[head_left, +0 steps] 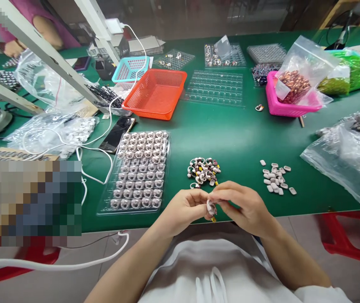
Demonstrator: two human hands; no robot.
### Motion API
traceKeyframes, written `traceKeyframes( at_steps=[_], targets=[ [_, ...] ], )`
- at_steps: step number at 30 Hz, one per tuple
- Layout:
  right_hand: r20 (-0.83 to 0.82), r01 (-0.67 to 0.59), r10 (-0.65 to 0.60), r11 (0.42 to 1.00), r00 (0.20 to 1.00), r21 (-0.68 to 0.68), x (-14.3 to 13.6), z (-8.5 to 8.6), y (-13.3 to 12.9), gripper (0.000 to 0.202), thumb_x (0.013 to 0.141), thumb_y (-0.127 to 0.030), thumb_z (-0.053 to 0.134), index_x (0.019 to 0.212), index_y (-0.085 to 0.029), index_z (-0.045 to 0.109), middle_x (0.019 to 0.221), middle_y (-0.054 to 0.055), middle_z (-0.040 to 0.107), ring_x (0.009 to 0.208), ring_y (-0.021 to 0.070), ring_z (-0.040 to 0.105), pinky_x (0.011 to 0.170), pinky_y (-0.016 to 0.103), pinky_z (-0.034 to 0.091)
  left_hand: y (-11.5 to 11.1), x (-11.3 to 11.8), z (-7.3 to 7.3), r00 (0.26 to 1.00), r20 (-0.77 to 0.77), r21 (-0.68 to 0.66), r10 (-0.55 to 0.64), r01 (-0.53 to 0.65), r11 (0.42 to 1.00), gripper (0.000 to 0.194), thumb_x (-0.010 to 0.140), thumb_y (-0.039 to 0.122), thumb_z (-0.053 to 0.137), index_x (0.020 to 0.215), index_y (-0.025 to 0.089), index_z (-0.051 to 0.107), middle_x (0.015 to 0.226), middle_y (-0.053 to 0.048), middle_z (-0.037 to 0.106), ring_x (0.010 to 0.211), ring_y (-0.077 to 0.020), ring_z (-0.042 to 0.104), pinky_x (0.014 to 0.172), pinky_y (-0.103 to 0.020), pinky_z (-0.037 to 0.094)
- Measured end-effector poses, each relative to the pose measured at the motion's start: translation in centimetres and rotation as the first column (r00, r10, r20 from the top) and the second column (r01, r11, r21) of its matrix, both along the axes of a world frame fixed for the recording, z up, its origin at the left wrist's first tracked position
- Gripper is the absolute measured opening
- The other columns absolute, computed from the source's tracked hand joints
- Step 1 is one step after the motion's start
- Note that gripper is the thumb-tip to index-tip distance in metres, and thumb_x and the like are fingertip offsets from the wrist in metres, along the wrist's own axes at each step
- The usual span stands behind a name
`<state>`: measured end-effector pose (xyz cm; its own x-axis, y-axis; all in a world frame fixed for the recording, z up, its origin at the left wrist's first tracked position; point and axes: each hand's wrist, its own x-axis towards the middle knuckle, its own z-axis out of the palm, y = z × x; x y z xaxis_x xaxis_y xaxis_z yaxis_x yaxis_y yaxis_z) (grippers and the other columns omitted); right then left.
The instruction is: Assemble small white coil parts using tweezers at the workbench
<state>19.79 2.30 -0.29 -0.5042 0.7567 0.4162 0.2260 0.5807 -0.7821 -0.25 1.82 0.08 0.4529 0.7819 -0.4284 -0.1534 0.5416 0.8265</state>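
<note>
At the table's front edge, my left hand (188, 210) pinches a small white ring-shaped part (211, 207) with a yellow tab at its lower end. My right hand (241, 206) is closed at the same part, its fingertips meeting those of the left; what lies between the fingertips is partly hidden. Just beyond the hands is a pile of similar white ring-shaped parts (202, 170), several showing yellow bits. To the right of that pile lie loose pale oblong caps (275, 179). A clear tray (138, 172) filled with rows of pale rounded parts stands left of my hands.
Beyond are an orange basket (154, 94), a blue basket (131, 69), a clear tray (216, 88) and a pink basket (289, 107) with a bag of copper-coloured parts. A phone (118, 134) and white cable lie left; a plastic bag (347, 155) right. Another person's hand (14, 48) shows far left.
</note>
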Motion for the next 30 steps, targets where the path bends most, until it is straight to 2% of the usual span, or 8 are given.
traceKeyframes(
  at_steps=[5,11,14,17,20,22,25,30],
  targets=[
    [-0.006,0.2,-0.206,0.954,0.978,-0.225,0.0,-0.3,-1.3,0.005,0.089,-0.02,0.066,0.094,-0.02,0.065,0.082,0.002,0.063,0.064,0.0123,0.055,0.051,0.022,0.042,-0.8,0.5,0.2,0.98,-0.033,0.009,0.197,-0.197,0.98,0.02,0.071,0.027,0.082,0.085,0.014,0.074,0.071,-0.002,0.072,0.065,-0.013,0.065,0.068,-0.026,0.054],
    [0.012,0.261,-0.279,0.885,0.96,-0.386,-1.0,-0.6,-2.2,0.007,0.09,-0.02,0.061,0.084,-0.019,0.063,0.074,0.0,0.059,0.06,0.0106,0.05,0.05,0.021,0.038,-1.8,1.1,-0.1,0.957,-0.156,0.238,0.243,-0.202,0.95,0.012,0.079,0.021,0.074,0.09,0.015,0.076,0.086,-0.007,0.076,0.081,-0.0184,0.07,0.077,-0.028,0.056],
    [0.017,0.248,-0.268,0.862,0.963,-0.442,-0.9,-0.5,-2.3,0.009,0.09,-0.018,0.06,0.082,-0.019,0.062,0.073,-0.001,0.059,0.06,0.0107,0.05,0.051,0.02,0.038,-2.1,1.1,-0.2,0.925,-0.265,0.449,0.271,-0.131,0.884,0.015,0.083,0.014,0.067,0.094,0.017,0.076,0.091,-0.007,0.076,0.084,-0.0201,0.071,0.078,-0.029,0.057],
    [0.018,0.193,-0.213,0.845,0.977,-0.499,-0.4,-0.2,-2.2,0.011,0.091,-0.019,0.059,0.081,-0.019,0.063,0.07,-0.001,0.058,0.058,0.0103,0.048,0.05,0.02,0.037,-2.1,1.2,-0.1,0.884,-0.336,0.639,0.326,-0.04,0.768,0.02,0.082,0.008,0.063,0.094,0.019,0.075,0.091,-0.007,0.077,0.083,-0.0198,0.071,0.076,-0.029,0.056],
    [0.001,0.149,-0.178,0.822,0.984,-0.55,-0.1,-0.1,-2.1,0.013,0.094,-0.023,0.058,0.082,-0.018,0.062,0.071,-0.001,0.057,0.058,0.0101,0.046,0.05,0.021,0.037,-2.1,1.4,-0.2,0.842,-0.376,0.74,0.388,0.021,0.672,0.024,0.081,0.005,0.062,0.096,0.02,0.073,0.091,-0.006,0.078,0.083,-0.0192,0.071,0.077,-0.028,0.056],
    [-0.026,0.128,-0.173,0.814,0.985,-0.566,0.0,-0.2,-2.1,0.015,0.095,-0.025,0.058,0.083,-0.018,0.062,0.073,-0.001,0.057,0.06,0.0107,0.046,0.052,0.021,0.037,-2.0,1.6,-0.3,0.832,-0.39,0.754,0.396,0.042,0.655,0.025,0.081,0.005,0.061,0.097,0.02,0.073,0.09,-0.006,0.078,0.083,-0.0191,0.071,0.077,-0.028,0.055],
    [-0.081,0.092,-0.165,0.823,0.983,-0.561,0.1,-0.5,-2.1,0.016,0.097,-0.028,0.056,0.086,-0.018,0.062,0.079,0.001,0.059,0.067,0.0127,0.051,0.058,0.023,0.04,-2.0,1.6,-0.7,0.853,-0.387,0.707,0.351,0.03,0.707,0.02,0.082,0.007,0.062,0.093,0.02,0.073,0.088,-0.006,0.077,0.082,-0.0193,0.07,0.075,-0.028,0.055],
    [-0.145,0.089,-0.196,0.838,0.97,-0.538,-0.1,-1.1,-2.4,0.013,0.097,-0.028,0.058,0.088,-0.02,0.061,0.082,0.001,0.058,0.071,0.0132,0.054,0.062,0.023,0.043,-2.2,1.8,-1.2,0.956,-0.214,0.384,0.2,-0.106,0.917,0.012,0.087,0.024,0.066,0.096,0.017,0.072,0.092,-0.008,0.076,0.084,-0.0196,0.07,0.076,-0.028,0.055]
  ],
)
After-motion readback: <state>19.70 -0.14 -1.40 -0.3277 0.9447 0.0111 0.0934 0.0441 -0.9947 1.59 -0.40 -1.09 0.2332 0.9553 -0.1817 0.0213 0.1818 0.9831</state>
